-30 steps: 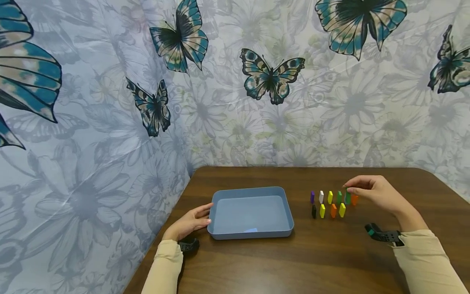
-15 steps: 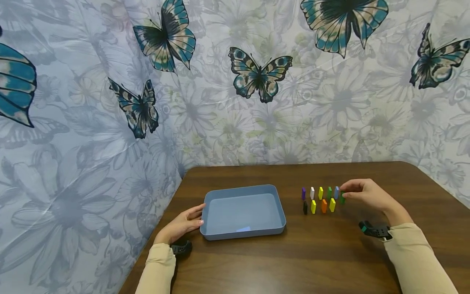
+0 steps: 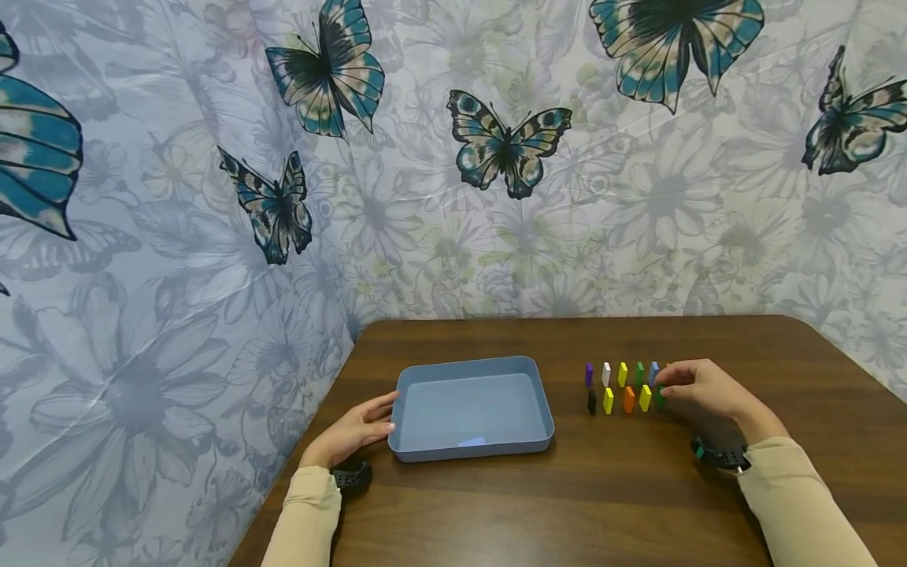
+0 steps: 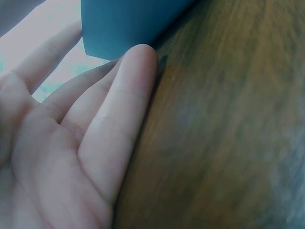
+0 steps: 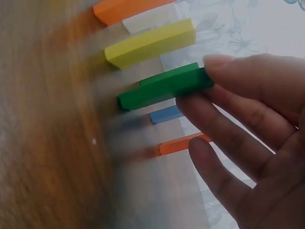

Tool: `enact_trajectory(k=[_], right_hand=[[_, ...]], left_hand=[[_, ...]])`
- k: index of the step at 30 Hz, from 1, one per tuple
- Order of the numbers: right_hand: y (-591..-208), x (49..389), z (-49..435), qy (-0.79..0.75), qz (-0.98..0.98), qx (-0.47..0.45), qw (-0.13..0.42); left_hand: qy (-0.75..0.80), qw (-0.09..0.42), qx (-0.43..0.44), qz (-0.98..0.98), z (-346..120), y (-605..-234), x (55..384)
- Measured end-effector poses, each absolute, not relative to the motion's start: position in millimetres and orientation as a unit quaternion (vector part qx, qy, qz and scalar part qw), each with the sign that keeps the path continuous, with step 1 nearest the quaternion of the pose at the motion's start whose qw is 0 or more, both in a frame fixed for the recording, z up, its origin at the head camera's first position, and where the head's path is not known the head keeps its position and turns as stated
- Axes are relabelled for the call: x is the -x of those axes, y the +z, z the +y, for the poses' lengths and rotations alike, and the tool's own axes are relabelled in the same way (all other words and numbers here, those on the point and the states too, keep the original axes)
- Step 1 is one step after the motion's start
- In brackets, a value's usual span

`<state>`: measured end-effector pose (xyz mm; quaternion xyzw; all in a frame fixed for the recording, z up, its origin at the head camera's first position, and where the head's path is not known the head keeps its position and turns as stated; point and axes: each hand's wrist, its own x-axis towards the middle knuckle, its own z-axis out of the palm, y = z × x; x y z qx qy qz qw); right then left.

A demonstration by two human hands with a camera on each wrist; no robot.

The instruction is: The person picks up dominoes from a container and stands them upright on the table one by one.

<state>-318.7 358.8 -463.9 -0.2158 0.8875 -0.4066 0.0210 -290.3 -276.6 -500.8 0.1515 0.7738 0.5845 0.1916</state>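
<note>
At the right end of the front row of small upright blocks, my right hand [image 3: 708, 390] pinches a green domino-like block [image 5: 164, 89] by its top between thumb and fingers. A yellow block [image 3: 646, 398] stands just left of it; farther along are an orange block [image 3: 629, 400], another yellow one and a black block [image 3: 591, 402]. Behind, the back row runs from a purple block [image 3: 589, 374] to a blue block [image 3: 653, 372] and an orange block [image 5: 183, 144], mostly covered by my hand in the head view. My left hand [image 3: 347, 433] touches the left side of a blue-grey tray [image 3: 482, 452], fingers extended.
The brown wooden table [image 3: 496, 512] carries everything. Only a small pale bright patch [image 3: 472, 442] shows inside the tray, near its front wall. Butterfly-printed fabric [image 3: 510, 260] hangs behind the table and along its left. A black strap [image 3: 719, 455] circles my right wrist.
My right hand has brought the green block from the back row, in front of the blue block, toward me to the front row's right end. The left hand stays at the tray; the head view shifted slightly.
</note>
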Motion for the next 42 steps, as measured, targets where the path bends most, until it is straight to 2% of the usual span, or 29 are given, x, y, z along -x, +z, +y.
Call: enact_trajectory(k=[15,24,29,42], right_hand=[[-464.4,319.2,362.3,-0.385,0.898,0.215,0.023],[-434.6,300.8,354.3,-0.379,0.908,0.178,0.002],[-416.4,300.1,335.4,-0.39,0.892,0.23,-0.02],[-364.6,324.7,241.9,-0.357,0.857,0.364,0.079]], left_hand=[[0.584,0.193,-0.153,0.773,-276.8,-501.1,291.1],[0.586,0.198,-0.156,0.77,-276.3,-501.8,287.2],[0.59,0.195,-0.153,0.768,-275.0,-502.4,284.1],[0.593,0.195,-0.147,0.767,-271.1,-500.4,284.4]])
